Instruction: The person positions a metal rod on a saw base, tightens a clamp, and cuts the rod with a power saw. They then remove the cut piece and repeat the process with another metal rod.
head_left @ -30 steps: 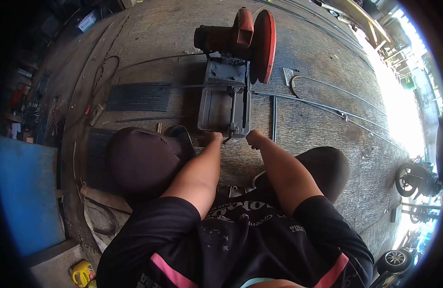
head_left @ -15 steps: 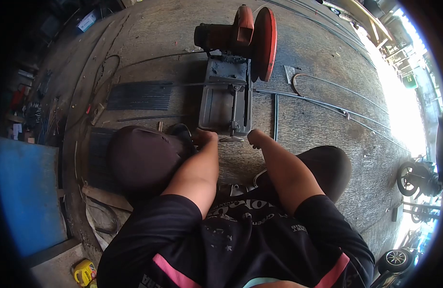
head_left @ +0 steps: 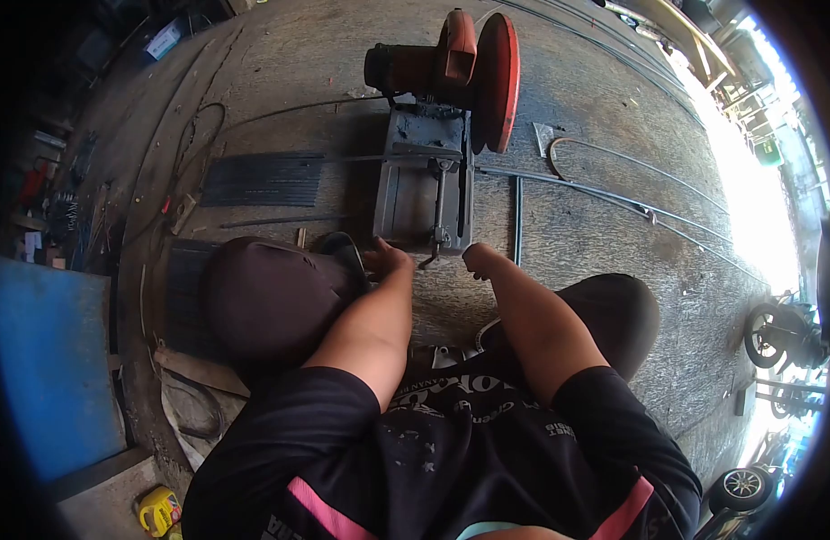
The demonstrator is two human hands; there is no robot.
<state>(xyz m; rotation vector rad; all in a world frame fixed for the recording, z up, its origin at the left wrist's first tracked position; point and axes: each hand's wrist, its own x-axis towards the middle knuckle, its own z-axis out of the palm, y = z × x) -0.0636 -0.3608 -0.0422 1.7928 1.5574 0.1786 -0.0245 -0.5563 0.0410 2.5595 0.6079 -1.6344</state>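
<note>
A cut-off saw [head_left: 415, 67] with a red blade guard [head_left: 498, 81] stands on the floor in front of me. Its grey base [head_left: 399, 202] carries a clamp screw [head_left: 440, 202], with a bent crank handle [head_left: 430, 260] at the near end. My left hand [head_left: 386, 258] is at the base's near left corner, thumb raised and fingers apart, holding nothing visible. By the near right corner is my right hand [head_left: 478, 259], its fingers curled and apart from the crank. Long thin metal bars [head_left: 577, 184] run out from the saw to the right.
Several dark cut strips [head_left: 262, 178] lie side by side left of the saw. A cable [head_left: 298, 109] crosses the floor behind them. A curved rod [head_left: 559, 157] is at right, a blue panel [head_left: 50, 369] at left. Motorbike wheels [head_left: 743, 487] show at the right edge.
The crank handle has turned, from lying sideways to pointing down toward me. My left hand has shifted slightly, its thumb lifting. My right hand has hardly moved.
</note>
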